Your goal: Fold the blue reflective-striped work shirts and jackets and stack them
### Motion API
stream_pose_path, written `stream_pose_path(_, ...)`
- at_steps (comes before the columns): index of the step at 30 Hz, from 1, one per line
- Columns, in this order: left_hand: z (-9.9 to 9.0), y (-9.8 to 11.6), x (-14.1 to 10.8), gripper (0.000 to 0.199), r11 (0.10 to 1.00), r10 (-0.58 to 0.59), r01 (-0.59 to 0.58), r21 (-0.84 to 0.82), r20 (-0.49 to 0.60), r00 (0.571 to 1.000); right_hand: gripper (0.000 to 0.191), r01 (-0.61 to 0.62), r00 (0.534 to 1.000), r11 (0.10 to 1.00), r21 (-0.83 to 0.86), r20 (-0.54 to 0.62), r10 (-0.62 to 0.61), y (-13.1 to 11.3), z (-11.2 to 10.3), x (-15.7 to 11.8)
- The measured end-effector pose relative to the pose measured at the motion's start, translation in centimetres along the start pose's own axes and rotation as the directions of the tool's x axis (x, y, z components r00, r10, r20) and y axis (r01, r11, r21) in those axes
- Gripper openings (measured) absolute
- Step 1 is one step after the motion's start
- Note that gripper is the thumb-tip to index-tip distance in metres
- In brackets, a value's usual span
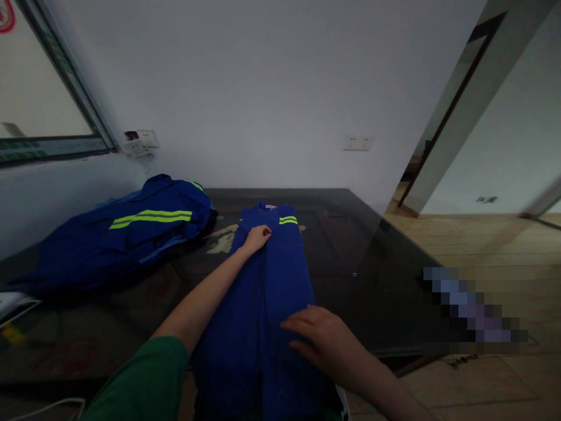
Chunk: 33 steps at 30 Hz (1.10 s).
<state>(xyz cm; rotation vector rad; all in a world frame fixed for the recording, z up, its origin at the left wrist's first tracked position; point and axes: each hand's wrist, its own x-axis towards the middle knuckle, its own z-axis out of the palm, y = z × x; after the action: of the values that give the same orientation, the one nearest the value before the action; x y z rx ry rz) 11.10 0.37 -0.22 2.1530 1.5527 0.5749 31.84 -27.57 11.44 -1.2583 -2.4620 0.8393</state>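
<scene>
Head view: a blue jacket lies lengthwise on a dark, glossy table in front of me, collar at the far end, near end running toward my body. As I judge it, the sides are already brought in, since it makes a long, narrow strip; no fold across its length shows, so any shortening looks undone. To my left, a loose pile of blue clothing with similar yellow bands looks unsorted. My left hand rests on the jacket just below the collar, fingers curled inward; I cannot tell whether they pinch cloth. My right hand is over the near right edge, fingers loosely together, thumb apart, gripping nothing I can see; contact is unclear. The jacket looks mostly smooth, with a lengthwise seam or crease, two bright stripes at upper right and a pale label.
</scene>
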Motion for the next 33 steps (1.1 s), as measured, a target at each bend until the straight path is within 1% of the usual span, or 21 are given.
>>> stream_pose_path(2,0.1,-0.2,0.0,0.021,1.000,0.010,-0.010,0.002,0.009,1.000,0.027,0.023,0.997,0.999,0.041,-0.073,-0.020,1.3,-2.3,2.3)
stream_pose_path(3,0.1,-0.3,0.1,0.023,1.000,0.017,-0.017,0.003,0.011,1.000,0.025,0.015,0.994,0.999,0.051,-0.111,-0.010,2.3,-3.2,4.0)
stream_pose_path(5,0.1,-0.3,0.1,0.025,1.000,0.026,-0.026,0.010,0.014,1.000,0.025,-0.024,0.980,0.999,0.043,-0.198,0.032,4.5,-4.1,8.0)
stream_pose_path(7,0.2,-0.3,-0.1,0.025,0.999,0.040,-0.040,0.023,0.010,0.999,0.029,-0.109,0.954,0.994,0.012,-0.279,0.108,6.8,-3.9,12.6)
stream_pose_path(9,0.3,-0.2,-0.3,0.024,0.996,0.066,-0.065,0.067,-0.006,0.998,0.035,-0.203,0.931,0.979,-0.030,-0.315,0.183,8.9,-2.8,17.1)
stream_pose_path(11,0.5,0.0,-0.7,0.025,0.986,0.085,-0.082,0.149,-0.016,0.996,0.041,-0.226,0.944,0.969,-0.096,-0.267,0.193,10.9,-1.4,20.7)
stream_pose_path(13,0.7,0.1,-1.0,0.026,0.970,0.087,-0.083,0.230,-0.009,0.996,0.044,-0.230,0.961,0.957,-0.175,-0.198,0.194,12.9,-0.3,23.1)
stream_pose_path(14,0.8,0.2,-1.1,0.027,0.964,0.085,-0.082,0.254,0.000,0.996,0.045,-0.248,0.961,0.947,-0.204,-0.176,0.213,14.1,-0.1,23.9)
stream_pose_path(16,0.9,0.2,-1.3,0.028,0.960,0.081,-0.081,0.269,0.012,0.997,0.044,-0.322,0.942,0.918,-0.231,-0.174,0.287,16.6,-0.1,24.6)
stream_pose_path(19,0.8,0.3,-1.3,0.027,0.965,0.063,-0.066,0.255,0.021,0.998,0.043,-0.440,0.892,0.871,-0.218,-0.216,0.396,20.3,-1.1,24.9)
stream_pose_path(21,0.5,0.6,-1.2,0.027,0.966,0.053,-0.060,0.250,0.034,0.998,0.041,-0.501,0.856,0.840,-0.208,-0.261,0.446,22.0,-2.0,25.5)
stream_pose_path(23,0.1,1.3,-1.1,0.028,0.966,0.053,-0.060,0.251,0.038,0.998,0.041,-0.535,0.828,0.821,-0.200,-0.314,0.464,22.7,-2.5,27.0)
stream_pose_path(26,-0.3,2.6,-1.2,0.028,0.966,0.055,-0.057,0.252,0.016,0.998,0.045,-0.528,0.823,0.828,-0.189,-0.353,0.444,22.4,-2.0,30.3)
stream_pose_path(29,-0.2,3.0,-1.5,0.032,0.952,0.020,-0.031,0.305,0.039,0.999,0.053,-0.532,0.825,0.830,-0.168,-0.323,0.464,22.4,-0.3,33.0)
stream_pose_path(31,0.1,2.6,-1.7,0.038,0.934,-0.012,-0.023,0.358,0.093,0.996,0.059,-0.559,0.814,0.815,-0.153,-0.288,0.504,23.0,0.6,33.7)
stream_pose_path(33,0.3,1.9,-1.7,0.044,0.922,-0.030,-0.029,0.385,0.147,0.989,0.062,-0.576,0.807,0.803,-0.149,-0.257,0.531,24.2,1.1,33.9)
